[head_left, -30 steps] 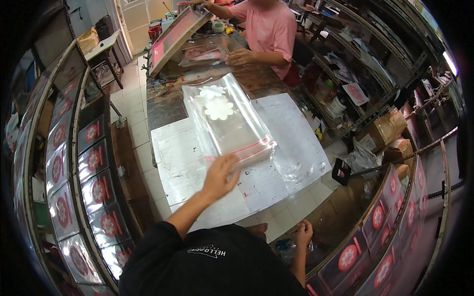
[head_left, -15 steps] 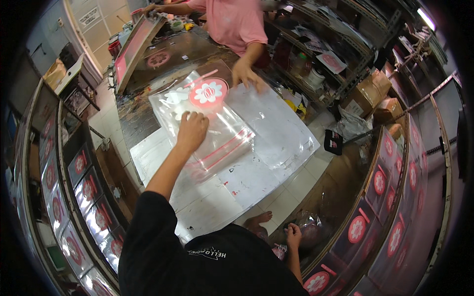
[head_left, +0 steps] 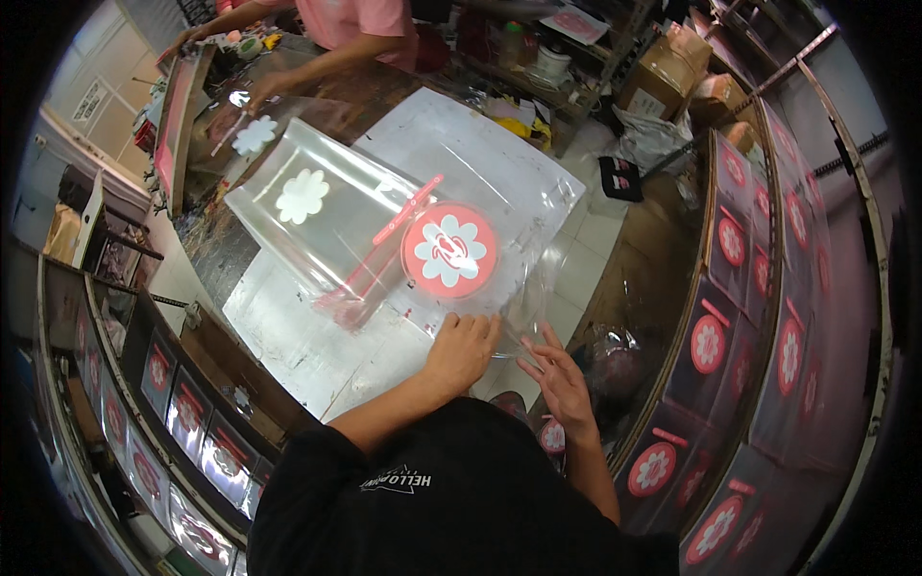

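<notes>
A clear plastic sheet [head_left: 519, 278] is drawn toward me over the near part of the white-topped table. It carries a pink disc [head_left: 413, 252] with a white flower, and a slanting pink strip. My left hand [head_left: 464, 350] is closed on its near edge, knuckles up. Beside it, my right hand [head_left: 560, 379] has its fingers spread, with the fingertips at the sheet's near right corner. Further left on the table lies a stack of clear plastic sheets [head_left: 259, 202] with a white flower showing.
Across the table a co-worker in pink reaches out a hand [head_left: 264, 88] over another clear sheet with a white flower [head_left: 254, 134]. A framed screen [head_left: 182, 134] stands tilted at far left. Racks of printed sheets [head_left: 709, 344] flank me; boxes [head_left: 663, 77] stand at right.
The printed sheet has come off the stack toward me with my left hand. My right hand has risen from my side to its corner. The co-worker's hand has moved left, and my view has shifted.
</notes>
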Motion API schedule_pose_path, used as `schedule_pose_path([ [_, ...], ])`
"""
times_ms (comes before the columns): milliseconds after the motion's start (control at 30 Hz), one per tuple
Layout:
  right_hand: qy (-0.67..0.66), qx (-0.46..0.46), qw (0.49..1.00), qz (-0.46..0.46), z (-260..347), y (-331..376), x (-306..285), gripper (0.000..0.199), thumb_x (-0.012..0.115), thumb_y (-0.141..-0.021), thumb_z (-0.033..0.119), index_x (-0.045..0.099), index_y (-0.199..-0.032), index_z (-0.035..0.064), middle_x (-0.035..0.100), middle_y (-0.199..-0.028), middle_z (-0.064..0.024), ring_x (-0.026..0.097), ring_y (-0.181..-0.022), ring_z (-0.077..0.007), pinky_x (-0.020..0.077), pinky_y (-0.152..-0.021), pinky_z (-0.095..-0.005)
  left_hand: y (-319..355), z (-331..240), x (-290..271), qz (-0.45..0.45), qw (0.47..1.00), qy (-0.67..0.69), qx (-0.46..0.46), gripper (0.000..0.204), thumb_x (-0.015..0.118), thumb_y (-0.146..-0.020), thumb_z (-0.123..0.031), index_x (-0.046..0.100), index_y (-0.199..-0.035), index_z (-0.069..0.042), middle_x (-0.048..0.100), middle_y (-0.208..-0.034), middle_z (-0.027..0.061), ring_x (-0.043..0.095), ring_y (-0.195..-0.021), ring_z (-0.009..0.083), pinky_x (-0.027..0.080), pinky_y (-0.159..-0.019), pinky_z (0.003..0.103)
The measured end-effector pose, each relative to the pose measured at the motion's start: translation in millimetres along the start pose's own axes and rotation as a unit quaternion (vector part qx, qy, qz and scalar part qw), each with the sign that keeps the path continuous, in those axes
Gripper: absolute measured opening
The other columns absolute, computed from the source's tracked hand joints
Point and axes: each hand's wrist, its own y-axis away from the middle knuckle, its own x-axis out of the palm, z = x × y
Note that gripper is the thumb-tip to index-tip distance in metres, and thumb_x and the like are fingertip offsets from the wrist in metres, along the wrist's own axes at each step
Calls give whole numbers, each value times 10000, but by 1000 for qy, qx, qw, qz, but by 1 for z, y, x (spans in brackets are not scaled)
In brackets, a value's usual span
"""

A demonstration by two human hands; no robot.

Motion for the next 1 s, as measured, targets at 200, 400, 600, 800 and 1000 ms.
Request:
schedule_pose_path([
  [200,178,15,975,-131,-20,31,-11,350,518,-984,38,537,-1329,-13,367,-1512,-152,443,-1367,-307,421,-1082,-422,13,-57,6,69,992,49,89,496,556,-868,-196,534,-1336,-33,601,-935,74,587,-832,215,411,-746,378],
  [400,149,18,951,-272,-24,67,-45,359,486,-975,3,538,-1329,-31,586,-1292,-134,600,-1182,-233,527,-947,-340,22,-99,-3,111,956,209,171,586,698,-847,-298,533,-1350,-47,596,-977,99,585,-899,267,425,-792,412],
  [600,134,37,925,-354,31,123,-94,376,471,-929,-44,585,-1285,-11,599,-1267,-137,665,-1067,-222,547,-906,-324,54,-74,-25,20,960,269,80,522,736,-829,-192,578,-1299,-31,592,-1059,169,548,-945,348,424,-847,445],
  [800,213,-49,824,-523,46,234,-170,420,527,-869,-62,600,-1269,45,616,-1235,-89,662,-962,-156,553,-809,-273,97,-4,-3,-27,975,195,-101,397,602,-922,-68,557,-1305,24,537,-1206,211,509,-1139,358,389,-1012,440],
  [1000,65,-90,771,-627,30,365,-224,483,512,-898,-41,477,-1376,23,499,-1390,-121,623,-1149,-268,542,-897,-327,148,23,34,30,991,91,-93,473,540,-984,-157,464,-1420,9,373,-1484,250,360,-1379,394,279,-1144,477],
])
